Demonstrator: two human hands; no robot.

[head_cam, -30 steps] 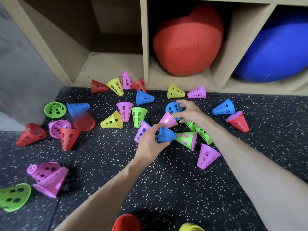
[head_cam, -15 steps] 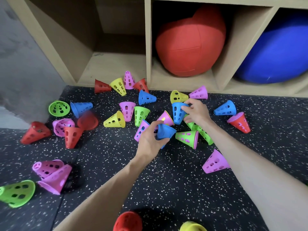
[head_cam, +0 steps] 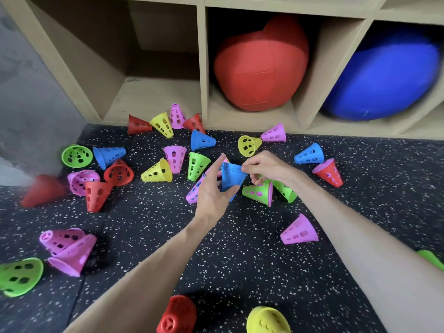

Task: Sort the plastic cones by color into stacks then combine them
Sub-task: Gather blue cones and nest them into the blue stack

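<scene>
Small perforated plastic cones in several colors lie scattered on the black speckled floor (head_cam: 240, 255). My left hand (head_cam: 212, 191) holds a blue cone stack (head_cam: 231, 177) wide end up above the floor, thumb under it and fingers along its left side. My right hand (head_cam: 265, 167) pinches the stack's rim from the right. Loose blue cones lie at the back (head_cam: 202, 140), at the left (head_cam: 109, 155) and at the right (head_cam: 309, 155). Green cones (head_cam: 258, 192) and a pink cone (head_cam: 194, 191) lie right under my hands.
A wooden cubby shelf (head_cam: 203, 75) stands behind the cones, holding a red ball (head_cam: 259, 66) and a blue ball (head_cam: 384, 78). A grey wall (head_cam: 28, 97) borders the left. A red cone (head_cam: 177, 316) and a yellow cone (head_cam: 268, 320) lie near my body.
My right hand picked up a blue cone from the floor and brought it to the blue cone in my left hand. The two cones are now together and lifted a little.
</scene>
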